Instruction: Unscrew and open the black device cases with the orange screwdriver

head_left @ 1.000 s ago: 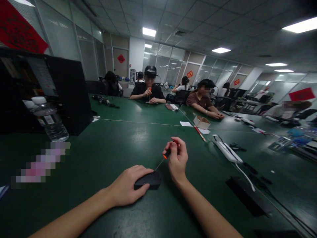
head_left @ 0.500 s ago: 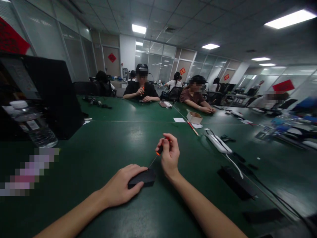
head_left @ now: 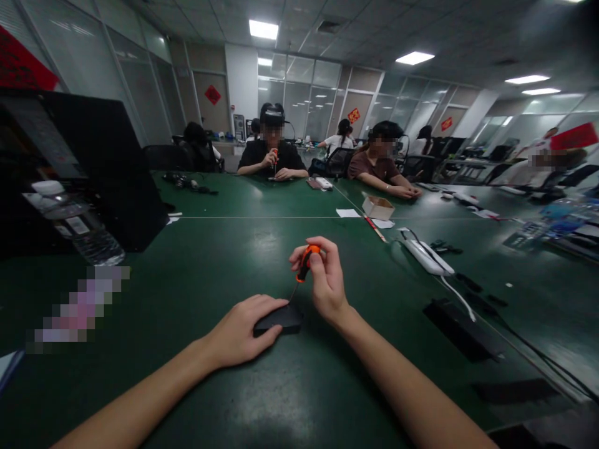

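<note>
A small flat black device (head_left: 281,318) lies on the green table (head_left: 224,262) just in front of me. My left hand (head_left: 243,330) rests on its left side, fingers curled over it and pressing it down. My right hand (head_left: 322,277) is closed round the orange and black handle of a thin screwdriver (head_left: 303,264), held nearly upright. The thin shaft runs down to the top of the black device.
A water bottle (head_left: 77,224) and a large black box (head_left: 107,162) stand at the left. A white power strip (head_left: 428,257) with cables and a flat black part (head_left: 461,337) lie at the right. A small cardboard box (head_left: 378,207) sits farther back. Several people sit at the far side.
My right hand has tipped the screwdriver more upright and its fingers have shifted on the handle. My left hand stays on the black device. The camera view has moved slightly.
</note>
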`<state>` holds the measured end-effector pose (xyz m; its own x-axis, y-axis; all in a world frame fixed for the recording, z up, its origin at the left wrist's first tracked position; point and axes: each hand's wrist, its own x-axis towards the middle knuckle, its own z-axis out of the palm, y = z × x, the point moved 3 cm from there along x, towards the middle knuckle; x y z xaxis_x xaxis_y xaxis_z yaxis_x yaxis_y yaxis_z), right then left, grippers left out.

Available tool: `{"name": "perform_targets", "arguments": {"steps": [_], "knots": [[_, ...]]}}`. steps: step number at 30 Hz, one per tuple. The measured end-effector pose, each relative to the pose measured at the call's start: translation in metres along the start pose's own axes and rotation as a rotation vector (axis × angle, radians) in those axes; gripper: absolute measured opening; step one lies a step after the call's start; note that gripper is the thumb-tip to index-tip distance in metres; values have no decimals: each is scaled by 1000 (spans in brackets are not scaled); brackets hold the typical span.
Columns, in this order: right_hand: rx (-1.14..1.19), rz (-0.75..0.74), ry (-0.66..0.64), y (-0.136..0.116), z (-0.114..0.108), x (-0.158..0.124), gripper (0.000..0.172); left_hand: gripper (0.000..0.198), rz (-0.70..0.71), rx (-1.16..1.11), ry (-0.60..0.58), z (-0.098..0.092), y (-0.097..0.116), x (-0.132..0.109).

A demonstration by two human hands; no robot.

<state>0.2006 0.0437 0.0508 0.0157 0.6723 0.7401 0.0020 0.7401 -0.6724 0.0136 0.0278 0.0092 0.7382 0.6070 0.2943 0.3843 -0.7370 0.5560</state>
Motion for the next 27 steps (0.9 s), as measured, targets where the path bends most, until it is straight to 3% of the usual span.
{"name": "perform_targets", "arguments": {"steps": [13,19,27], "knots": [[222,88,-147,-5,11,1,26,46,-17,5,9,1,0,0],[-79,-7,-58,-17,-1,10,26,52,-75,-9,16,0,-4,0],[-83,-20,-203,-10,4,-2,52,46,-60,-16,10,-1,-2,-1]]}}
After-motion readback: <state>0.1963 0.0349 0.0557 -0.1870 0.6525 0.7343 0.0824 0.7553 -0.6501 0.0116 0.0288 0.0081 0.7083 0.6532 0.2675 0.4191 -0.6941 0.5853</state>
